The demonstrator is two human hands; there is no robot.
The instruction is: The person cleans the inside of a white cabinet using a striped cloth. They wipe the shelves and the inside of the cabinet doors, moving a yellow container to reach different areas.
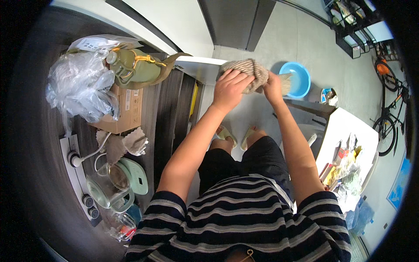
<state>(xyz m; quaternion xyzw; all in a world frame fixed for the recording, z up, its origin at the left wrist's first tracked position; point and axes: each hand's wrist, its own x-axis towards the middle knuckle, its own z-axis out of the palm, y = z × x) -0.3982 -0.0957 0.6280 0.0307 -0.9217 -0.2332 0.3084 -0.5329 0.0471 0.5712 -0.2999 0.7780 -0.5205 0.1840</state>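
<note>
In front of me, a beige-and-brown striped cloth (252,70) is bunched at the end of an open white cabinet door (203,70). My left hand (230,86) lies over the cloth's near left side, its fingers bent across the fabric. On the other side, my right hand (273,86) grips the cloth, and a loose flap of it sticks out to the right past the knuckles. Beyond that flap, a light blue plastic basin (307,82) holding water rests on the floor.
Left, a dark counter carries an olive-green canteen (139,67), plastic bags (81,85), a cardboard box (131,109), a glass kettle (113,183) and a power track (70,152). Right are a trash bin (316,95), a white table (347,124) with clutter, and a bicycle (389,114).
</note>
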